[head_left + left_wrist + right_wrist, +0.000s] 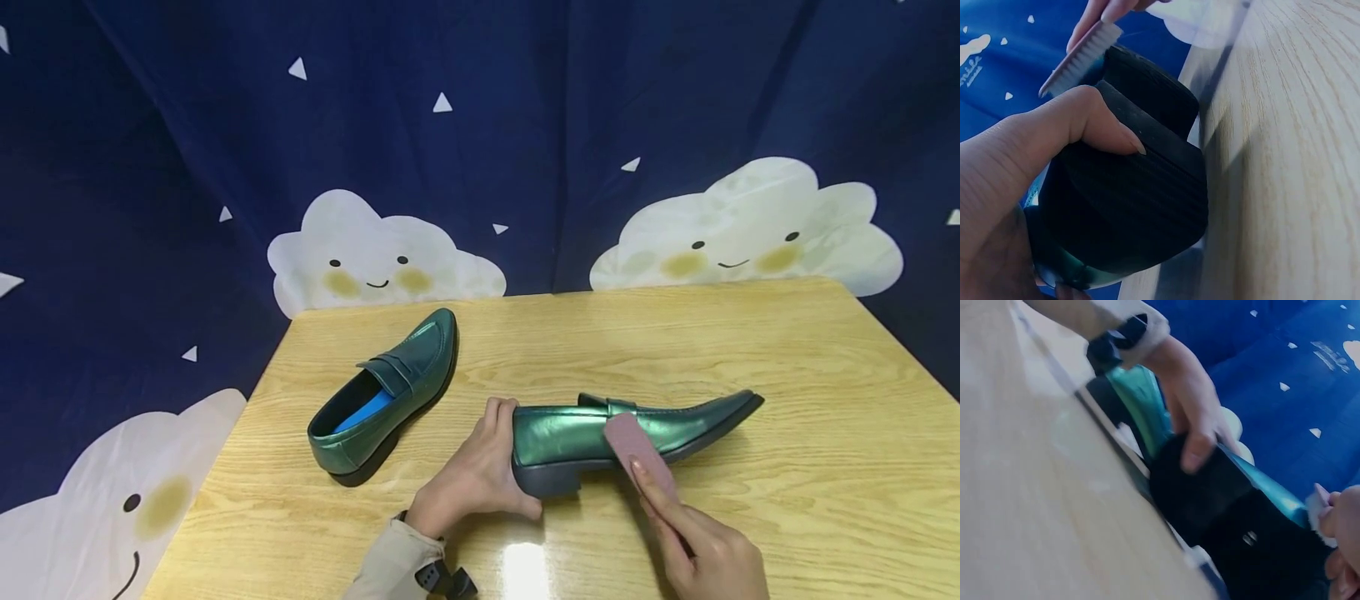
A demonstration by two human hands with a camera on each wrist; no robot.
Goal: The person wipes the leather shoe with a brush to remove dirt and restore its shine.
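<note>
A shiny green loafer [562, 437] with a black sole is held by the heel in my left hand [487, 467], its toe pointing right. In the left wrist view the thumb presses on the black heel [1141, 200]. My right hand [705, 542] grips a pink brush [639, 454] against the loafer's side, near the strap. White bristles [1088, 59] show on the brush in the left wrist view. The second green loafer [427, 367], with a blue insole, stands on the table to the left, apart from both hands.
The wooden table [825, 467] has its far edge against a dark blue curtain [525, 100] printed with smiling clouds and small white triangles. A black band with a device [442, 577] sits on the left wrist, over a light sleeve.
</note>
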